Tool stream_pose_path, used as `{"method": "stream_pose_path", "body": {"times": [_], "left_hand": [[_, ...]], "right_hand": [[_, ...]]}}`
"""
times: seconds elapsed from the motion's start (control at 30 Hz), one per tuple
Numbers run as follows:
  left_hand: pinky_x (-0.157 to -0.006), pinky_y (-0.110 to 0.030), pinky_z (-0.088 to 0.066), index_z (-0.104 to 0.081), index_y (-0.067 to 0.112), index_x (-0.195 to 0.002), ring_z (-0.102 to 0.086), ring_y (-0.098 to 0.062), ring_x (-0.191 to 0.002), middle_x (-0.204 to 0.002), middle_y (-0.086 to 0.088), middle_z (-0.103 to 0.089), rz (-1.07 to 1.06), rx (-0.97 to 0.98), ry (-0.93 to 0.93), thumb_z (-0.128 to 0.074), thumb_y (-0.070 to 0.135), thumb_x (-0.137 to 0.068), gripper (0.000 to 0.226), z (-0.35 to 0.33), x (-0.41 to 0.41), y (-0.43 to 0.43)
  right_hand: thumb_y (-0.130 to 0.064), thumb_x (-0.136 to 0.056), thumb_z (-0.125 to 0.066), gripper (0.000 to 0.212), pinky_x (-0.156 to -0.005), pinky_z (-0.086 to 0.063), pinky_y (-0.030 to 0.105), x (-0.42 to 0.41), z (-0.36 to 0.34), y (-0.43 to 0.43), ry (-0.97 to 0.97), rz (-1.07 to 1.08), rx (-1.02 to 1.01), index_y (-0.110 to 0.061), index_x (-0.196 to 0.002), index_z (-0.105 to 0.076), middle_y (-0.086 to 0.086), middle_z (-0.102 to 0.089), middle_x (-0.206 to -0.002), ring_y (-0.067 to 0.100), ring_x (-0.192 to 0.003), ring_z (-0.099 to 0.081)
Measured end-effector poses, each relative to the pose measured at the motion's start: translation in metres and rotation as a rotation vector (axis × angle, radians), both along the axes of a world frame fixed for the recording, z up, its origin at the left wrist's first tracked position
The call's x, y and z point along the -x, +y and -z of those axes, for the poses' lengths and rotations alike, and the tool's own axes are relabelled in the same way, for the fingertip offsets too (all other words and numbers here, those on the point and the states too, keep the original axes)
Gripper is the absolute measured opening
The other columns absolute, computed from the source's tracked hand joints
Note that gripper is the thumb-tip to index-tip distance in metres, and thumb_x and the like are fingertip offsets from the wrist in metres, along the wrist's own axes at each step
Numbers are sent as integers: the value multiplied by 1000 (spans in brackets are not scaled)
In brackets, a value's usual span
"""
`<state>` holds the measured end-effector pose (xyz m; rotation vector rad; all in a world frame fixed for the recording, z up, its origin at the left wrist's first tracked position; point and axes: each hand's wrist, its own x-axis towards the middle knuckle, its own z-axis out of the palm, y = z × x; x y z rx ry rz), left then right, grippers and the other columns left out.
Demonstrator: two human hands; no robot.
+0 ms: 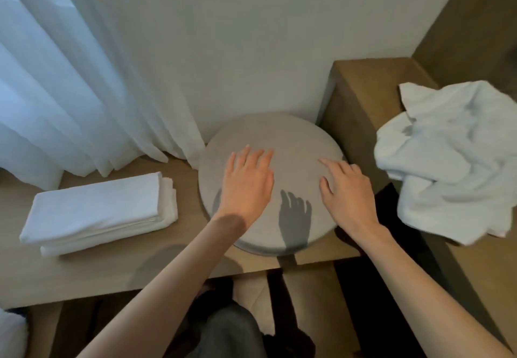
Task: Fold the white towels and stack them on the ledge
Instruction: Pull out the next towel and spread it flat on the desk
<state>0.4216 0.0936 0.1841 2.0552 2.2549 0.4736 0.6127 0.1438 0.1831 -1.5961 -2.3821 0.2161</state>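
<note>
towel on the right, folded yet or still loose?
Loose. The right towel lies crumpled on the raised ledge, creased with uneven edges, unlike the flat folded stack on the left. Neither hand touches it.

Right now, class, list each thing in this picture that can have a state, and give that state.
Folded towels: folded flat, stacked on the ledge.
Loose towel pile: crumpled, unfolded.
Left hand: open, empty, over the round pad.
Right hand: open, empty.
Curtain: hanging in folds.
</note>
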Motion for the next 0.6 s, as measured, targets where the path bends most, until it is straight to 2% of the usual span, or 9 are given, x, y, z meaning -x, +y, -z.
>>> {"method": "stream_pose_path", "body": {"times": [0.13,0.23,0.43,0.6], "left_hand": [[-110,-37,-28,-44,15,-140,-42,-25,-132,-135,-7,-54,129,-88,4,-37,28,-101,41,-46,-72,7],[-103,-35,-34,-46,12,-138,-51,-25,-121,-129,-9,-58,220,-115,-22,-40,26,-100,40,-76,-118,16],[-102,-33,-31,-37,17,-144,-47,-24,-124,-135,-6,-53,437,-90,-30,-36,26,-102,44,-107,-191,53],[-96,-35,-36,-37,18,-144,-49,-25,-120,-136,-6,-53,547,-62,-29,-36,27,-102,43,-108,-239,100]], "right_hand": [[-27,-97,-49,39,-94,-43,37,-72,-37,-15,32,127,-24,-20,-135,-50,2,-58,-128,22,-116,-51],[-27,-98,-47,38,-96,-42,34,-117,-60,-22,77,227,-2,-21,-135,-51,2,-55,-133,22,-119,-49],[-24,-98,-46,39,-95,-39,38,-187,-96,-17,121,369,24,-18,-137,-48,4,-52,-137,25,-122,-46],[-26,-98,-48,40,-99,-41,40,-238,-98,10,177,524,49,-18,-137,-47,4,-49,-140,26,-126,-44]]}}
